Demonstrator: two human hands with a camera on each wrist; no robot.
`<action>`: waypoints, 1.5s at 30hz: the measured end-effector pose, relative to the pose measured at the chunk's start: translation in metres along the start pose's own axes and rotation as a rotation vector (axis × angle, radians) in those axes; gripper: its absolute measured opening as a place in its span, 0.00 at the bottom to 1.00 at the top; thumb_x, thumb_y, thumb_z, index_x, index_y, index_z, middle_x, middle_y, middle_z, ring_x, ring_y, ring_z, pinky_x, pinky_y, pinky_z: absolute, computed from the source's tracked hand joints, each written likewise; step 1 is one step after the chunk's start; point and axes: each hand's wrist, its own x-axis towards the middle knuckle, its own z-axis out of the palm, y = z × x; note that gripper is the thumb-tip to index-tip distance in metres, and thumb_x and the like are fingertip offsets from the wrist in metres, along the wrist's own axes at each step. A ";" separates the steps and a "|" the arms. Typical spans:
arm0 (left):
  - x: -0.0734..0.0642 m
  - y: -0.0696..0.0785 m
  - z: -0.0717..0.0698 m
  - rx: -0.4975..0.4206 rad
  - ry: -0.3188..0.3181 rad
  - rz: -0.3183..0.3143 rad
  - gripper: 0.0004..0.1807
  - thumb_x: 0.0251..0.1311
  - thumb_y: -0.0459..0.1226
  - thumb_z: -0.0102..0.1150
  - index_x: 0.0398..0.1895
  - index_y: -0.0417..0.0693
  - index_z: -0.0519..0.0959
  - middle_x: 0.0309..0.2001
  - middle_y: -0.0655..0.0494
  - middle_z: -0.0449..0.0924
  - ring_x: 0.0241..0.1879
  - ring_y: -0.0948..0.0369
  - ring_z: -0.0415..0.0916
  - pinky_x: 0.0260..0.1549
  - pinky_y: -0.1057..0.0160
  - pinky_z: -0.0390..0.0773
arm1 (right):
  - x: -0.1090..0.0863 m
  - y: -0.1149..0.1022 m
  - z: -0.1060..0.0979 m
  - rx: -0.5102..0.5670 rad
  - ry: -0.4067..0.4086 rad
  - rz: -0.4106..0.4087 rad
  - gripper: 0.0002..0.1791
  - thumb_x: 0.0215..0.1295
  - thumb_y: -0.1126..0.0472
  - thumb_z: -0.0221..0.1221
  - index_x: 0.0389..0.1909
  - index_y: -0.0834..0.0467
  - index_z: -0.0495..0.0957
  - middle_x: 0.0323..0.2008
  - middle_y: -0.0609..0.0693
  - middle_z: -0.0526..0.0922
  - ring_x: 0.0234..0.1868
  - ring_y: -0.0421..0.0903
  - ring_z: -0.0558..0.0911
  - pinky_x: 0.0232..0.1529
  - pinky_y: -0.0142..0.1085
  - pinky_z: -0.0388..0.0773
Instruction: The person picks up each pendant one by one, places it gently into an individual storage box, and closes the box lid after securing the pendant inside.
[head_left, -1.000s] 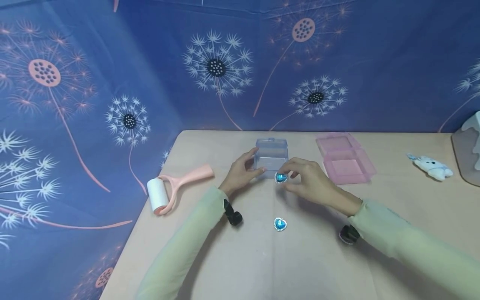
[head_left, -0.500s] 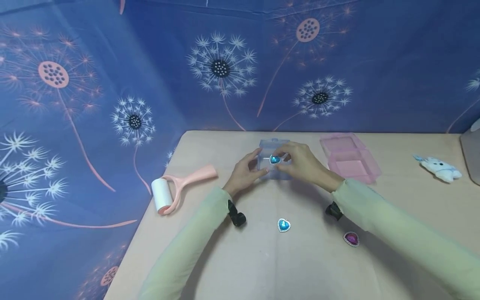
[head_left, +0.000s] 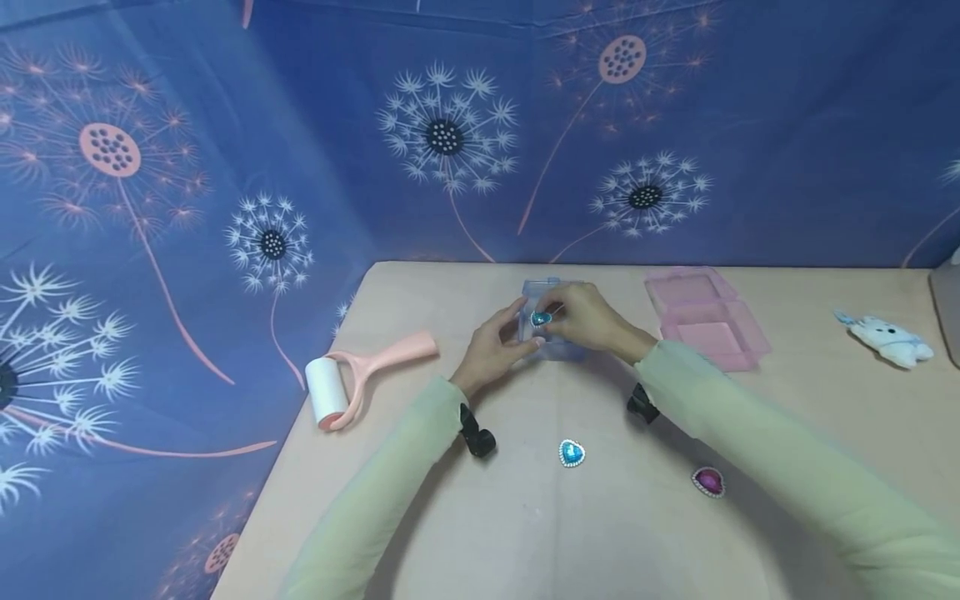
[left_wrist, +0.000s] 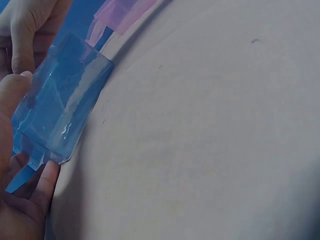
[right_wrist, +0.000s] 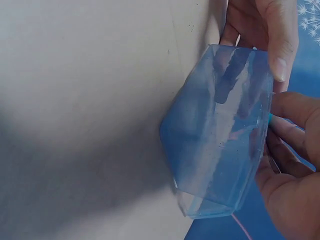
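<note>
Placement, I judge, is in hand: right hand (head_left: 588, 319) pinches blue gem (head_left: 540, 319) over open box (head_left: 564, 353), far centre; left hand (head_left: 491, 347), half-spread, grips the box's left side. Next likely requires lowering, release.

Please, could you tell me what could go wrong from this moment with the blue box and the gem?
The blue gem, held by the fingertips of the right hand, might slip and land beside the open blue box.
The box could shift or tip if the left hand at its side loosens.
The right sleeve passes close to the magenta gem and might brush it.
</note>
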 end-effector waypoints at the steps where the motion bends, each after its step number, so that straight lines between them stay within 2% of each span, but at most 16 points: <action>1: 0.000 0.000 0.000 -0.005 0.000 0.003 0.42 0.58 0.45 0.67 0.74 0.62 0.58 0.75 0.54 0.55 0.68 0.53 0.65 0.53 0.67 0.79 | 0.001 0.000 0.001 0.001 -0.009 0.002 0.12 0.51 0.70 0.68 0.38 0.65 0.83 0.39 0.59 0.86 0.42 0.54 0.85 0.47 0.46 0.83; 9: -0.005 0.002 -0.006 0.005 0.031 -0.028 0.43 0.56 0.47 0.69 0.73 0.66 0.59 0.75 0.54 0.56 0.62 0.52 0.74 0.52 0.66 0.80 | 0.012 -0.002 0.008 0.034 -0.104 0.018 0.14 0.52 0.68 0.68 0.41 0.66 0.83 0.41 0.60 0.86 0.45 0.56 0.85 0.48 0.44 0.84; 12: -0.005 0.002 -0.007 0.004 0.038 -0.031 0.43 0.55 0.46 0.69 0.73 0.66 0.59 0.74 0.54 0.57 0.62 0.53 0.73 0.52 0.66 0.80 | 0.014 -0.003 0.011 0.015 -0.132 0.027 0.14 0.53 0.69 0.68 0.42 0.67 0.83 0.41 0.59 0.86 0.45 0.56 0.85 0.48 0.44 0.84; 19: -0.003 0.001 -0.004 0.016 0.026 -0.025 0.43 0.55 0.48 0.69 0.73 0.65 0.59 0.74 0.55 0.58 0.57 0.54 0.78 0.50 0.67 0.80 | 0.015 -0.001 0.015 -0.100 -0.145 -0.023 0.12 0.51 0.70 0.68 0.39 0.66 0.84 0.40 0.59 0.87 0.44 0.55 0.86 0.50 0.46 0.83; 25: -0.002 0.001 -0.003 0.023 0.027 -0.021 0.44 0.54 0.48 0.69 0.73 0.66 0.58 0.74 0.55 0.57 0.56 0.54 0.79 0.50 0.67 0.81 | 0.014 0.002 0.016 -0.100 -0.143 -0.019 0.14 0.50 0.71 0.68 0.41 0.67 0.84 0.40 0.60 0.87 0.44 0.55 0.86 0.49 0.45 0.83; 34: 0.000 0.000 0.001 -0.013 0.013 -0.010 0.44 0.55 0.45 0.69 0.74 0.63 0.58 0.75 0.53 0.55 0.54 0.51 0.80 0.46 0.67 0.82 | 0.013 0.005 0.017 -0.134 -0.156 -0.030 0.10 0.52 0.70 0.67 0.37 0.66 0.84 0.38 0.59 0.87 0.43 0.55 0.85 0.50 0.47 0.83; 36: 0.000 -0.001 0.001 -0.011 0.017 -0.004 0.44 0.55 0.45 0.69 0.74 0.62 0.58 0.75 0.53 0.55 0.55 0.51 0.80 0.46 0.67 0.82 | 0.013 0.006 0.017 -0.133 -0.155 -0.028 0.09 0.52 0.70 0.67 0.36 0.65 0.84 0.37 0.59 0.87 0.42 0.55 0.85 0.49 0.46 0.83; 43: 0.000 0.000 0.002 0.024 0.025 0.012 0.43 0.56 0.44 0.69 0.74 0.59 0.59 0.75 0.54 0.57 0.68 0.53 0.65 0.51 0.69 0.80 | 0.012 0.006 0.016 -0.160 -0.149 -0.046 0.09 0.50 0.71 0.67 0.35 0.64 0.85 0.36 0.57 0.87 0.41 0.53 0.86 0.48 0.44 0.83; 45: -0.001 0.000 0.003 0.025 0.023 0.014 0.43 0.56 0.45 0.69 0.74 0.58 0.59 0.74 0.54 0.57 0.68 0.52 0.66 0.50 0.69 0.80 | 0.010 0.006 0.015 -0.151 -0.140 -0.049 0.10 0.51 0.70 0.67 0.37 0.65 0.84 0.38 0.58 0.87 0.42 0.54 0.86 0.49 0.45 0.83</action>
